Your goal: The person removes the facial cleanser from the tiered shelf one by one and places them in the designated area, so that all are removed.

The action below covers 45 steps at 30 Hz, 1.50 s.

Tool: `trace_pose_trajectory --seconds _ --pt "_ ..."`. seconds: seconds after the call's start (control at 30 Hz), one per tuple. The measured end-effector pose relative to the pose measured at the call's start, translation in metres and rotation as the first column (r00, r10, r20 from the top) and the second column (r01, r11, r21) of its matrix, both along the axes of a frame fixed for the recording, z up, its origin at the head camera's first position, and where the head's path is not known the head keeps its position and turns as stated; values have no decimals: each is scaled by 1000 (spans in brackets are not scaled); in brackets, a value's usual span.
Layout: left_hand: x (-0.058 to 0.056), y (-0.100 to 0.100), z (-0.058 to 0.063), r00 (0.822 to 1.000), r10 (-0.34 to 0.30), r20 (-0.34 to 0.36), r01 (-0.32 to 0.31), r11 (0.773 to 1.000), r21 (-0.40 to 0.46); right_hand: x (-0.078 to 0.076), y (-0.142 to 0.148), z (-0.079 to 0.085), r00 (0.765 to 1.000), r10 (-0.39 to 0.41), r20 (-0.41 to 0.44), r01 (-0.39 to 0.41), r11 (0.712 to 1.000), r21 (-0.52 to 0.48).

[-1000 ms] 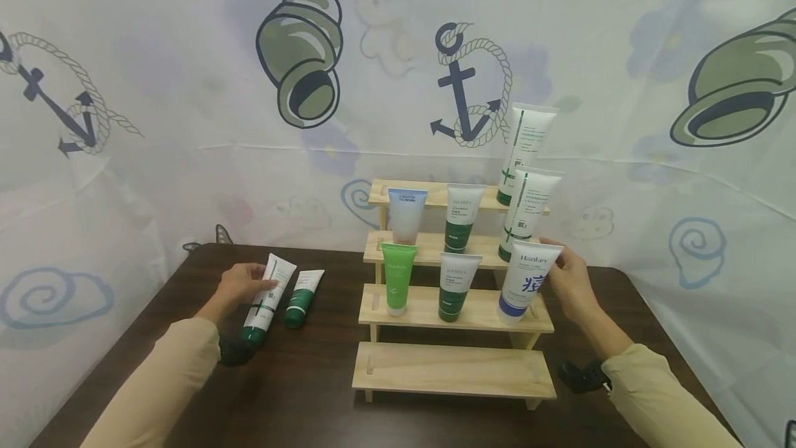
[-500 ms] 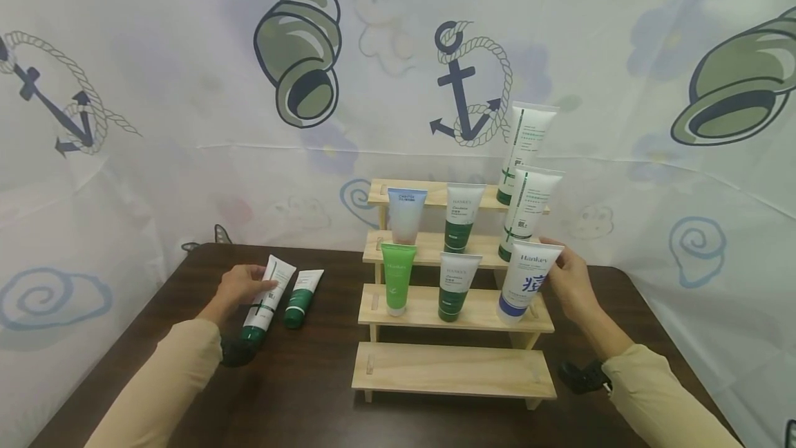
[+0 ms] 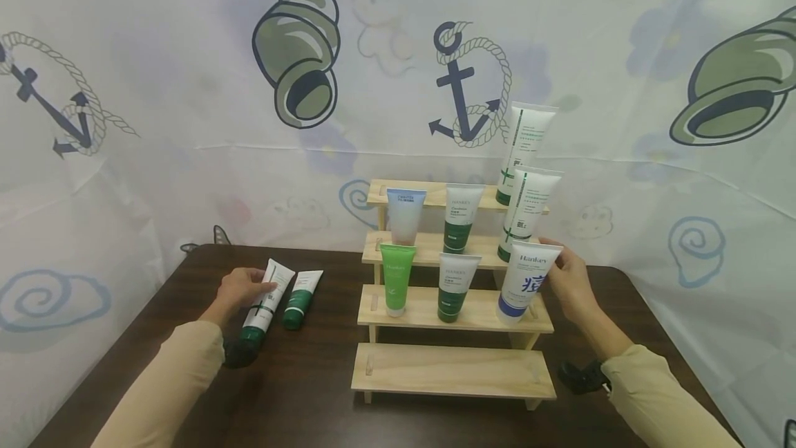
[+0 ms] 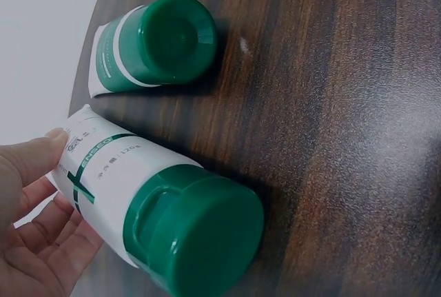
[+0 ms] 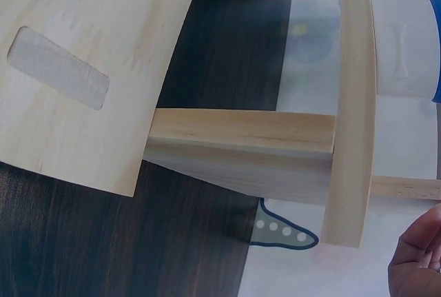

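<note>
My left hand pinches the upper part of a white squeeze tube with a green cap, thumb on top and fingers beneath. Its cap end points toward me, low over the dark table, as the left wrist view shows. Just right of it lies a smaller white-and-green tube. My right hand, fingers curled, grips the right side of a stepped wooden display rack. The contact is partly hidden behind a white tube with blue lettering. In the right wrist view, only curled fingers show beside a wooden strut.
On the rack stand a green tube, a pale blue tube, two small white-and-green tubes and two tall white tubes. A printed cloth hangs behind the dark table.
The upper end of the tube in my left hand has dipped slightly. My right hand and the rack have stayed put.
</note>
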<state>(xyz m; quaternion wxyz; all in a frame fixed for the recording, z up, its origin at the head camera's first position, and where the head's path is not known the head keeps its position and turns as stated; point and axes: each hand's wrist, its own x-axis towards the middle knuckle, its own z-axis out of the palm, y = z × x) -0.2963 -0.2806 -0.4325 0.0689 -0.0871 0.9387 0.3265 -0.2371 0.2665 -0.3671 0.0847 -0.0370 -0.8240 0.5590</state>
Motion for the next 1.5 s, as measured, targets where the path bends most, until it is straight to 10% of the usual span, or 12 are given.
trace_pose_trajectory --seconds 1.5 --pt "10 -5 -1 999 12 39 -12 1000 6 0 1 -2 1000 15 -13 -16 998 -54"
